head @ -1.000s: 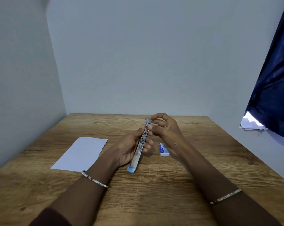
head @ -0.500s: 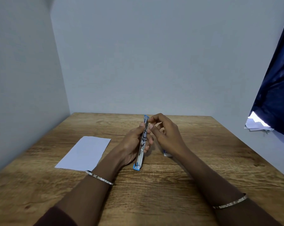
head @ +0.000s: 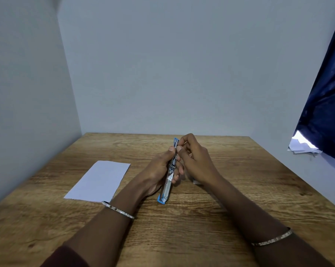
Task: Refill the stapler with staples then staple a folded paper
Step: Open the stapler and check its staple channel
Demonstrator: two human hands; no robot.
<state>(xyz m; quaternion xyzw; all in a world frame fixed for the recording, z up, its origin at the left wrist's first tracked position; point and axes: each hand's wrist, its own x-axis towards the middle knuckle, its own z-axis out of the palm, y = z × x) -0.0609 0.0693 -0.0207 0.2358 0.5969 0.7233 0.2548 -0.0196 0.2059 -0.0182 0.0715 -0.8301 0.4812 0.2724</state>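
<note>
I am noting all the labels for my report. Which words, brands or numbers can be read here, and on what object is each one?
None can be read.
Stapler: no legible marking; too small.
Paper: looks blank.
Small box behind the right hand: mostly hidden.

A wooden desk (head: 239, 170) is enclosed by plain grey walls (head: 162, 74) — a dark blue curtain (head: 326, 112) is hung at right.

A wooden table (head: 182, 228) stands in a corner between pale grey walls (head: 162, 74). At the right hangs a dark blue curtain (head: 324, 112), with some white papers (head: 301, 146) under it.
</note>
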